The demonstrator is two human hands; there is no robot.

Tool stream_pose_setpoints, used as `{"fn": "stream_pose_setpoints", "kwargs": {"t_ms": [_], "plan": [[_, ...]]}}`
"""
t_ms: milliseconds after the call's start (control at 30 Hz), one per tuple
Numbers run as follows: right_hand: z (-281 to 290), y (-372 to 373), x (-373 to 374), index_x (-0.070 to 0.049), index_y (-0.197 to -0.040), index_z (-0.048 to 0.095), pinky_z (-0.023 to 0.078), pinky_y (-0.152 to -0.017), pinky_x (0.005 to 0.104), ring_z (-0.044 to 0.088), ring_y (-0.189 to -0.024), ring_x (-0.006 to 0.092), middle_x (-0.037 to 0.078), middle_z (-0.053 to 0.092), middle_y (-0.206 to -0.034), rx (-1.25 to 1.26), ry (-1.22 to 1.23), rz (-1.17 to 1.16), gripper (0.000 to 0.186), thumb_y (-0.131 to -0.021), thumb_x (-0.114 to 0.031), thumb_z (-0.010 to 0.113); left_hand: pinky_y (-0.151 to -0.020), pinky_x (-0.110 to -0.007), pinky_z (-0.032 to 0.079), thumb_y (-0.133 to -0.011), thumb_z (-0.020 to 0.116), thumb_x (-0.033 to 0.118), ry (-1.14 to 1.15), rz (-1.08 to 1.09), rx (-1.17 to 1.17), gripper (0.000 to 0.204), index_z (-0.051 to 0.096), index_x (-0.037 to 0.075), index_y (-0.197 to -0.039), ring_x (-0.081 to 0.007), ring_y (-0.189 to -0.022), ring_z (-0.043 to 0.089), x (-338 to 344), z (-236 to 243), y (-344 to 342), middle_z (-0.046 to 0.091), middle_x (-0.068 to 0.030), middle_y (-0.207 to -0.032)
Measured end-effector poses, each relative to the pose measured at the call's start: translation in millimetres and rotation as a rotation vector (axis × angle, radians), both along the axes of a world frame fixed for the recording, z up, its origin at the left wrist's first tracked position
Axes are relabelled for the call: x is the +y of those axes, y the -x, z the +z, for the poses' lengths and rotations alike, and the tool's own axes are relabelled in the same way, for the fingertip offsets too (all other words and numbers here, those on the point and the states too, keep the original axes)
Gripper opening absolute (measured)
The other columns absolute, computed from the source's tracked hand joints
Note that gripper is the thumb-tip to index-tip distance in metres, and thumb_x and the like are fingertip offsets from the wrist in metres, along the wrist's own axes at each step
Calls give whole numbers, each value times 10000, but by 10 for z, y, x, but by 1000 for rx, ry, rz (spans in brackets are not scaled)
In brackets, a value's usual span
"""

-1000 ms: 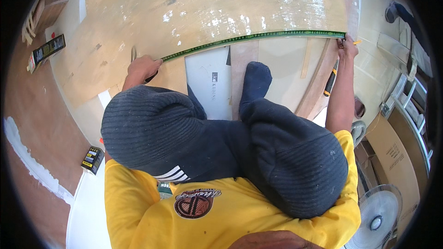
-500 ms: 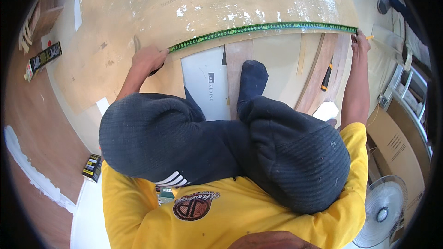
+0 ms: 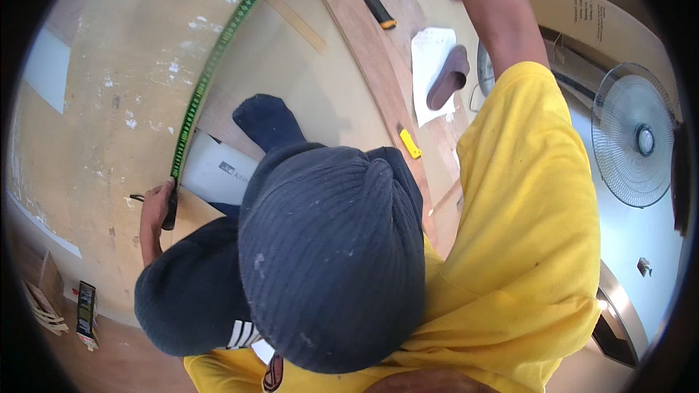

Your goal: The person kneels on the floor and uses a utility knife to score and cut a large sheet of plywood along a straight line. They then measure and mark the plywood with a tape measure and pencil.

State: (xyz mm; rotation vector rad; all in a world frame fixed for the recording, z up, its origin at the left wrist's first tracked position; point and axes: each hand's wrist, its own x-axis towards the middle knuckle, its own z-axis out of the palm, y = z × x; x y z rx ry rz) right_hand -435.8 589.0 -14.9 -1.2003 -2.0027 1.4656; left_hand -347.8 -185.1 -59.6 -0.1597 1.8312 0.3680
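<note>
My left hand [image 3: 155,207] is closed around the black case of a tape measure [image 3: 171,212], low on the left of the picture. From it the green tape blade [image 3: 211,64] runs up and to the right along the edge of a large scuffed tan sheet [image 3: 135,65], leaving at the top edge. My right forearm [image 3: 495,7] reaches up past the top of the picture, so the right hand and what it holds are out of sight. Under the blade's near end, a white panel [image 3: 211,175] pokes out beside my socked foot [image 3: 268,122].
Long wooden strips [image 3: 357,51] lie right of my foot. Among them are an orange-and-black knife [image 3: 375,4], a small yellow tool [image 3: 410,143] and a brown slipper [image 3: 448,78] on white paper [image 3: 424,65]. A fan [image 3: 633,135] stands far right; a black box [image 3: 87,313] sits lower left.
My view has swung to the right and turned, so the tape blade now slants steeply. The right hand has passed out of the picture; the left still grips the tape measure.
</note>
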Motion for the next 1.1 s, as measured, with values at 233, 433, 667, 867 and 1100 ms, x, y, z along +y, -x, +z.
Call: {"fn": "stream_pose_setpoints", "kwargs": {"t_ms": [233, 433, 667, 867, 1100], "plan": [[-396, 31, 206, -66, -915, 648, 562, -621, 380, 619, -852, 197, 69, 646, -928, -15, 17, -17, 109, -838, -44, 722, -624, -340, 459, -932, 577, 547, 55, -58, 4, 637, 693, -68, -814, -173, -636, 536, 81, 44, 15, 599, -84, -660], [-1105, 11, 1202, -30, -1316, 509, 526, -775, 451, 647, -1056, 313, 88, 634, -1200, -272, 117, 71, 545, -874, -257, 732, -783, -464, 492, -902, 506, 613, 25, -174, 93, 721, 685, -85, -922, -396, -846, 675, 284, 324, 195, 685, -298, -875], [-1216, 30, 1267, 136, -1148, 429, 568, -532, 314, 678, -741, 243, 200, 639, -1028, -183, 75, -231, 485, -830, -13, 762, -853, -447, 509, -910, 513, 549, 119, -167, 84, 628, 718, -42, -967, -407, -937, 676, 537, 462, 421, 697, -269, -975], [-1293, -77, 1035, 99, -1066, 510, 527, -485, 298, 664, -695, 229, 167, 652, -956, -163, 64, -281, 385, -815, -15, 779, -853, -455, 519, -922, 476, 574, 162, -166, 86, 640, 734, -8, -983, -418, -918, 679, 493, 487, 382, 708, -252, -938], [-1399, -52, 1500, 91, -1009, 497, 474, -438, 295, 636, -600, 211, 151, 645, -842, -113, 82, -235, 352, -809, 5, 773, -851, -465, 513, -933, 496, 532, 77, -119, 51, 603, 729, -24, -958, -417, -941, 671, 447, 567, 429, 703, -248, -969]]}}
